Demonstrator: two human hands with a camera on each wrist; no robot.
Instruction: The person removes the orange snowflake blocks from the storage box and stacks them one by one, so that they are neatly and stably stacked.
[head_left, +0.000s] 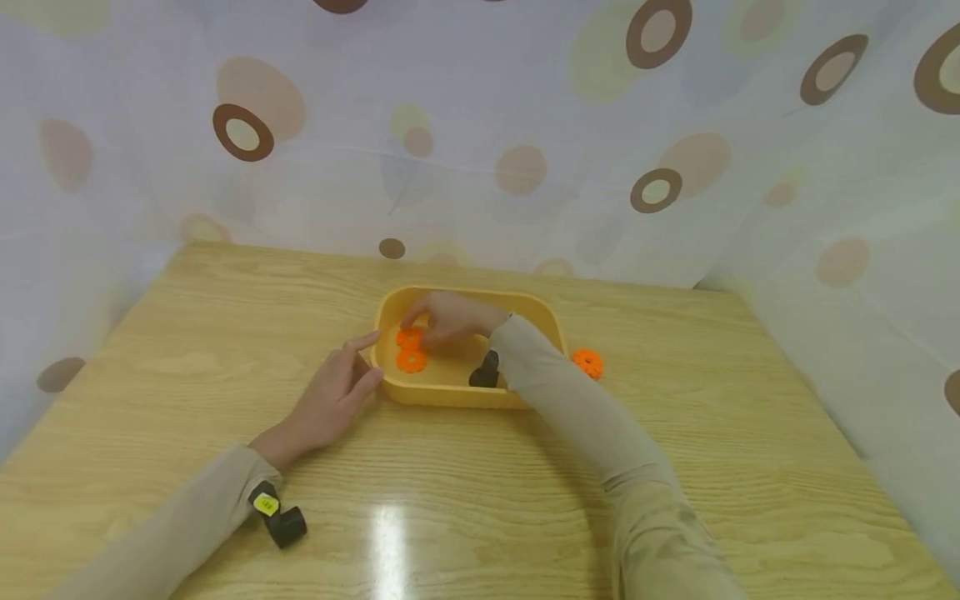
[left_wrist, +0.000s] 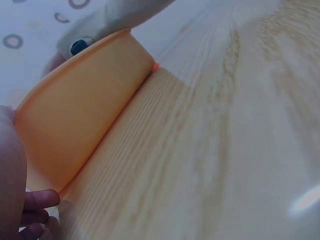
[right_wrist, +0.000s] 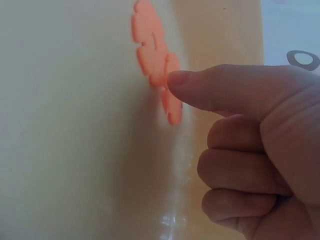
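A yellow plastic tub (head_left: 465, 396) sits on the table. Inside its left part lie two orange notched discs, the front one (head_left: 412, 361) touching or close to the back one (head_left: 409, 337). My right hand (head_left: 453, 318) reaches into the tub and pinches the back disc; in the right wrist view the thumb presses on this disc (right_wrist: 172, 107), while the index finger is mostly hidden. At the tub's left end, my left hand (head_left: 330, 400) touches the rim and front corner with extended index finger and thumb. Its other fingers (left_wrist: 42, 200) curl loosely low beside the tub wall.
Another orange disc (head_left: 588, 363) is on the table against the tub's right end. The wooden table (head_left: 480, 475) meets a patterned curtain (head_left: 465, 167) at the back and sides. Black cameras are worn on the left sleeve (head_left: 285, 527) and right sleeve (head_left: 486, 372).
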